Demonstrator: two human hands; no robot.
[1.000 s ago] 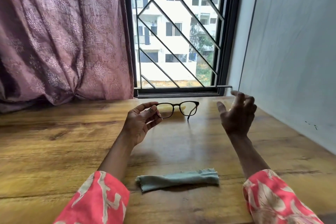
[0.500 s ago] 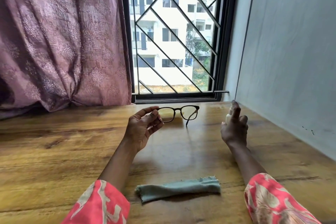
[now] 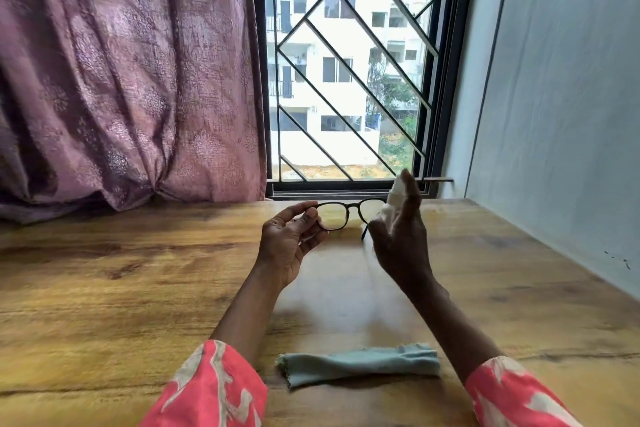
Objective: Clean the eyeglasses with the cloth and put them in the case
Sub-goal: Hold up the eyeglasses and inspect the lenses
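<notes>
Pinching the left end of a pair of dark, thin-rimmed eyeglasses with rounded clear lenses, the left hand holds the frame level above the far part of the table, thumb on top and fingers curled beneath. One temple arm hangs down at the right end of the frame; the other is hidden by the hand. The right hand stands upright just beside the right lens, its fingers closed around a small white object, blurred and too indistinct to name, with the index finger raised along it.

Nearer the person, between the two forearms, a pale blue-green cleaning cloth with frayed edges lies rolled into a loose strip, flat on the wood and well apart from both hands.

The surface is a wide wooden table with warm brown grain and a slight sheen. Behind it a patterned mauve curtain is gathered at the left, and a black-framed window with a diagonal metal grille looks onto a white apartment building and some greenery. A plain pale grey wall runs along the right side.

Counted: one pair of eyeglasses, one cloth, one white object, two hands, two coral-pink sleeves with a cream print
</notes>
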